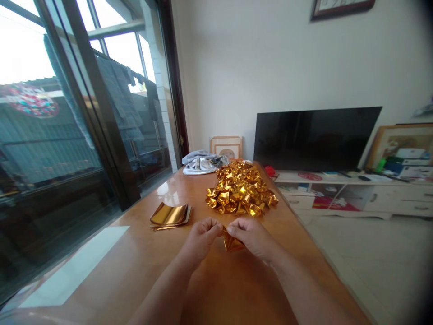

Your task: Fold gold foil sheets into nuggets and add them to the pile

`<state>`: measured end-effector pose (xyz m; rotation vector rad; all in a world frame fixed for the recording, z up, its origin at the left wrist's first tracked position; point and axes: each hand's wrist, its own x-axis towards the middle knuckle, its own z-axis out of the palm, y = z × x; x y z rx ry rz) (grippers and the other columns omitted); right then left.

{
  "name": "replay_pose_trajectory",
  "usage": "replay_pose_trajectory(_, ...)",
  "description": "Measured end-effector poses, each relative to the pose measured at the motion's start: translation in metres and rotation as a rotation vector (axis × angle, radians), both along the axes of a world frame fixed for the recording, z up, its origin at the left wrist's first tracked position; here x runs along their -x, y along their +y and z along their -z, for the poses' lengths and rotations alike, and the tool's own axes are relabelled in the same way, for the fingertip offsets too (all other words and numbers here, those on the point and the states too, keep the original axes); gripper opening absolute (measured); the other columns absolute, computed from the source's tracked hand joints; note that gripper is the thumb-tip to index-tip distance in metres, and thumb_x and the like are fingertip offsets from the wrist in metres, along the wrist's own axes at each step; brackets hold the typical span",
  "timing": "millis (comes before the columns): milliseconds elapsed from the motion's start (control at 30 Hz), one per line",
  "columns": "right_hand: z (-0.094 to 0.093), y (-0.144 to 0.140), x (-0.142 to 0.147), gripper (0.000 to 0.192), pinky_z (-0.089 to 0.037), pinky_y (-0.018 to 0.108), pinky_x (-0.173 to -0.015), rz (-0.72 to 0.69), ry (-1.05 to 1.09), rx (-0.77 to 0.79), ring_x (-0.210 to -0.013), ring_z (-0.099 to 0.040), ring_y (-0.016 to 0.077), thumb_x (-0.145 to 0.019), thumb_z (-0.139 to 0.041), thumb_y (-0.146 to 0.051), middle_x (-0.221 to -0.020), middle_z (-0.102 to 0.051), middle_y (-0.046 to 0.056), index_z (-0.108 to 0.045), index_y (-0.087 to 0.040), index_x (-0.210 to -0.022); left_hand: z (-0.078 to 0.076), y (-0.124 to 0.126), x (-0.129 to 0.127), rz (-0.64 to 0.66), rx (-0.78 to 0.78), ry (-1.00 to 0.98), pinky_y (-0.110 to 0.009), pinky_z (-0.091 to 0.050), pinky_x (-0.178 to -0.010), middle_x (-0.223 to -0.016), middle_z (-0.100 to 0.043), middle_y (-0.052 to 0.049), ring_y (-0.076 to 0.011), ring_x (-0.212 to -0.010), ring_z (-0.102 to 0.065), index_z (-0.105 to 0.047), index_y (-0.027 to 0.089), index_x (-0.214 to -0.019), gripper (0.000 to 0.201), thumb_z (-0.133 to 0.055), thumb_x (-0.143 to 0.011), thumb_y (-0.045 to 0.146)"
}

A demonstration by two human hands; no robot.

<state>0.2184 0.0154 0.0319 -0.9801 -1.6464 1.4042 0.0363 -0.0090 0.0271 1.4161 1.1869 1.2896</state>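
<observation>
While both our left hand [202, 234] and right hand [248, 234] pinch the foil [232, 243], hard tugging could tear it.

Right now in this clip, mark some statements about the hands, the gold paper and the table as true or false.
1. Both hands, left hand and right hand, pinch one piece of gold paper. True.
2. The pile of folded gold pieces lies on the floor. False: it lies on the wooden table.
3. A stack of flat gold sheets lies left of the hands. True.
4. The television shows a bright picture. False: its screen is dark.
5. A crumpled cloth lies at the table's far end. True.
</observation>
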Motion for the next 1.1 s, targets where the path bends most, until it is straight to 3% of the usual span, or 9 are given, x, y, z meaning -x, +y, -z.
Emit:
replay_pose_trajectory(133,0.003,0.001,0.001,0.023,-0.041,0.024,-0.058,0.020,0.006,-0.015,-0.061,-0.052,0.0124,-0.080,-0.067,-0.037,-0.067,-0.060,-0.001,-0.063,-0.015,-0.076,0.000,0.000,-0.002,0.027,-0.001,-0.009,-0.026,-0.039,-0.069,-0.071,-0.062,-0.001,-0.0152,-0.071,-0.052,-0.067,0.016,-0.072,0.028,-0.067,-0.082,0.042)
replay_pose_trajectory(433,0.009,0.006,0.003,0.024,-0.045,0.027,-0.059,0.142,0.044,-0.104,-0.063,-0.055,0.0148,-0.080,-0.066,-0.040,-0.068,-0.063,0.000,-0.063,-0.017,-0.074,-0.002,-0.002,-0.006,-0.175,-0.149,0.002,-0.025,-0.038,-0.067,-0.069,-0.058,0.001,-0.0142,-0.068,-0.048,-0.065,0.018,-0.073,0.020,-0.070,-0.079,0.037)
replay_pose_trajectory(667,0.006,0.002,0.007,0.025,-0.042,0.026,-0.059,0.133,0.006,-0.191,-0.061,-0.052,0.0135,-0.083,-0.063,-0.039,-0.065,-0.060,0.000,-0.060,-0.018,-0.069,0.003,0.000,-0.009,-0.185,-0.139,0.053,-0.027,-0.042,-0.070,-0.076,-0.066,-0.003,-0.0171,-0.073,-0.056,-0.070,0.017,-0.076,0.017,-0.070,-0.078,0.034)
replay_pose_trajectory(900,0.008,-0.001,0.012,0.021,-0.045,0.028,-0.060,0.171,-0.026,-0.222,-0.063,-0.058,0.0165,-0.082,-0.062,-0.036,-0.065,-0.065,0.001,-0.063,-0.020,-0.070,0.008,0.004,-0.007,-0.191,-0.129,0.036,-0.026,-0.042,-0.068,-0.075,-0.067,-0.003,-0.0177,-0.072,-0.058,-0.071,0.018,-0.075,0.018,-0.073,-0.076,0.036)
replay_pose_trajectory(1100,0.016,-0.003,0.019,0.022,-0.044,0.029,-0.059,0.211,-0.020,-0.226,-0.060,-0.058,0.0173,-0.083,-0.062,-0.039,-0.064,-0.066,0.002,-0.065,-0.022,-0.069,0.009,0.003,-0.008,-0.278,-0.143,0.112,-0.027,-0.042,-0.068,-0.073,-0.068,-0.003,-0.0179,-0.071,-0.058,-0.071,0.019,-0.073,0.018,-0.073,-0.076,0.036)
